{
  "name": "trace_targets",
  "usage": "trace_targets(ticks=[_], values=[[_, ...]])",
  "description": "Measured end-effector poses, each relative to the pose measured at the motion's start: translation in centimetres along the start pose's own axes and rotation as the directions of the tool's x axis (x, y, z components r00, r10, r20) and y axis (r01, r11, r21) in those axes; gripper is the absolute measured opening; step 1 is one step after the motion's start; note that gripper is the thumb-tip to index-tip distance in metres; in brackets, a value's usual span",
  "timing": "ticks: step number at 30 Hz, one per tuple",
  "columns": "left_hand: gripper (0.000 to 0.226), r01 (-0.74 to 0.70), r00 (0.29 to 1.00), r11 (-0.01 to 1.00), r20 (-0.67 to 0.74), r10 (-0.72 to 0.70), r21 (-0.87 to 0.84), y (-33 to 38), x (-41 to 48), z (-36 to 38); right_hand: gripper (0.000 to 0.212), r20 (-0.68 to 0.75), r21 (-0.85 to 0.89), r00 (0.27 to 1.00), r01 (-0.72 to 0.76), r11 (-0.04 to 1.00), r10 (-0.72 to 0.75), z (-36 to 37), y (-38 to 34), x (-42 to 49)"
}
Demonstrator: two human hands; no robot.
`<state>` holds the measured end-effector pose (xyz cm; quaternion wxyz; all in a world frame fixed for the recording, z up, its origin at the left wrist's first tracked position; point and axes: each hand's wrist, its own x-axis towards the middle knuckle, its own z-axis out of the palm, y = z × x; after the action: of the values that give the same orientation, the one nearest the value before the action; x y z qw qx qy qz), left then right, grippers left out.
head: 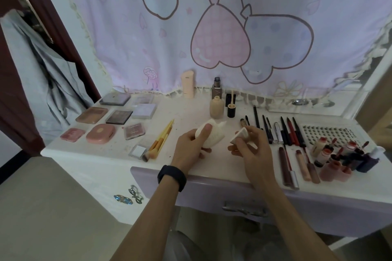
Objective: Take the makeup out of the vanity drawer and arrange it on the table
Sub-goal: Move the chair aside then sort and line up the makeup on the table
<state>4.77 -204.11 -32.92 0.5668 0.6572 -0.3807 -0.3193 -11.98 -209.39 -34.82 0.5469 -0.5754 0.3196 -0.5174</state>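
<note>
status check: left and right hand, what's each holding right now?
Left hand: grips a rounded white item, possibly a sponge.
Right hand: pinches a white wedge sponge.

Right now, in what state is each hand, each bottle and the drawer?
Left hand, grips white rounded sponge.
Right hand, pinches white wedge sponge.
Lilac drawer, looks closed.
Beige glass foundation bottle, upright.
Peach plastic tube, upright.
Yellow-handled brushes, lying flat.
</note>
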Motion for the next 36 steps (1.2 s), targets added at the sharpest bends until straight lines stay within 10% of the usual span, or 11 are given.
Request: trace_targets(ticks=[9, 29, 36], values=[[0.047, 0.121, 0.988, 0.968, 0.119, -0.096, -0.219, -0.1, 1.7, -1.7, 0.025, -0.001, 0.028, 0.999, -0.048, 0.998, 0.048, 0.2, 0.1, 0.2], [0.044, -0.187, 0.982, 0.889, 0.086, 0.166, 0.417, -1.5, 7.0, 0.1, 0.033, -0.075, -0.179, 0.997, -0.046, 0.983, 0.033, 0.3, 0.1, 0.5], [0.049, -0.232, 0.973, 0.864, 0.11, 0.204, 0.447, -2.0, 7.2, 0.0, 0.017, -0.033, -0.699, 0.998, 0.015, 0.715, -0.054, 0.7, -2.3, 4.9]])
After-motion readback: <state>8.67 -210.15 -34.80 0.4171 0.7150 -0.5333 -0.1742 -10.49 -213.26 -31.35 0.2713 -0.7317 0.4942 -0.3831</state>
